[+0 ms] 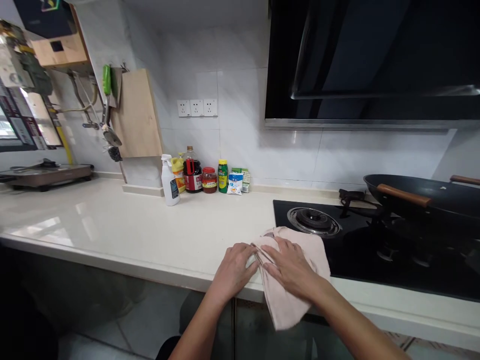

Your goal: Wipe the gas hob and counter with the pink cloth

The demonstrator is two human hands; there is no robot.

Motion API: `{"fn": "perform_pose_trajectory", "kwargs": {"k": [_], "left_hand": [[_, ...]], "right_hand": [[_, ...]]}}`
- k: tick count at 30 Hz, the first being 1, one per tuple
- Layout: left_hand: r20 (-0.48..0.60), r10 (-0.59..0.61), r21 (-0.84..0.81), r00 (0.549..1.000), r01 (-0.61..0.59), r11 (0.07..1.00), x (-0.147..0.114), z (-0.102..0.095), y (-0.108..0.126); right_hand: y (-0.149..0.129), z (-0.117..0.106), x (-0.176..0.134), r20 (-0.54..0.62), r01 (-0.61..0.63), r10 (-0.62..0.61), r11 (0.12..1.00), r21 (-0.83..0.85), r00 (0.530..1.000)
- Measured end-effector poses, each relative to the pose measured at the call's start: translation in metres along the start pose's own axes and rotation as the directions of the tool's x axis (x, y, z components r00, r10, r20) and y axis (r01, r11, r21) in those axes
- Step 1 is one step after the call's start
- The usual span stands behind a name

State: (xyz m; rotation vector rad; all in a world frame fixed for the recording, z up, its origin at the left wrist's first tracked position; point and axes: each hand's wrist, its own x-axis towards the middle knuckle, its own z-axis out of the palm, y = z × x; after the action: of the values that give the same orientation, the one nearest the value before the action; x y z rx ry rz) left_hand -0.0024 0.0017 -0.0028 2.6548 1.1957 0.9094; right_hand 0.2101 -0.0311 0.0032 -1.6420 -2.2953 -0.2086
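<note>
A pale pink cloth (283,307) lies bunched over the counter's front edge and the left corner of the black gas stove (360,265). Part of it hangs down past the edge. My left hand (234,265) is closed at the cloth's left side, thumb and fingertips pinching its folded border. On top of the cloth is my right hand (290,265), its fingers bent and gathering the folds. Some fingertips are hidden in the fabric.
Against the wall stand a white spray bottle (170,182), a dark sauce bottle (192,175), a red-lidded jar (209,181) and a green bottle (222,177). A wok (420,195) sits on the stove at right. A range hood (371,60) hangs above; a cutting board (137,115) hangs left.
</note>
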Motion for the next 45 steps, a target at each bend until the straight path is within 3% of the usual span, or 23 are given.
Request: {"fn": "perform_pose_trajectory", "kwargs": {"k": [3, 7, 11, 14, 20, 31, 45], "left_hand": [[-0.011, 0.009, -0.012, 1.0, -0.009, 1.0, -0.001, -0.001, 0.001], [0.004, -0.011, -0.025, 1.0, 0.012, 1.0, 0.0, -0.003, 0.001], [0.013, -0.024, -0.023, 1.0, 0.025, 0.999, -0.001, -0.002, 0.001], [0.008, -0.03, -0.033, 1.0, 0.03, 0.999, -0.002, -0.001, 0.0], [-0.005, -0.027, -0.048, 1.0, 0.027, 0.998, -0.001, 0.001, -0.003], [-0.012, -0.005, -0.042, 1.0, 0.004, 0.999, -0.003, 0.001, -0.004], [-0.005, -0.006, -0.025, 1.0, 0.006, 1.0, -0.003, 0.0, -0.005]], "right_hand": [[0.0, 0.002, -0.02, -0.06, 0.022, -0.021, 1.0, 0.02, 0.998], [0.014, -0.005, -0.038, -0.042, 0.017, -0.012, 0.994, 0.107, 0.999], [0.033, -0.013, -0.052, 0.003, -0.084, 0.085, 0.981, 0.177, 0.996], [0.04, -0.014, -0.061, -0.032, -0.153, 0.16, 0.973, 0.171, 0.987], [0.033, -0.011, -0.072, -0.152, -0.227, 0.242, 0.968, 0.11, 0.958], [0.024, -0.001, -0.08, -0.273, -0.25, 0.244, 0.968, 0.015, 0.93], [0.027, 0.004, -0.089, -0.24, -0.232, 0.227, 0.973, 0.009, 0.944]]}}
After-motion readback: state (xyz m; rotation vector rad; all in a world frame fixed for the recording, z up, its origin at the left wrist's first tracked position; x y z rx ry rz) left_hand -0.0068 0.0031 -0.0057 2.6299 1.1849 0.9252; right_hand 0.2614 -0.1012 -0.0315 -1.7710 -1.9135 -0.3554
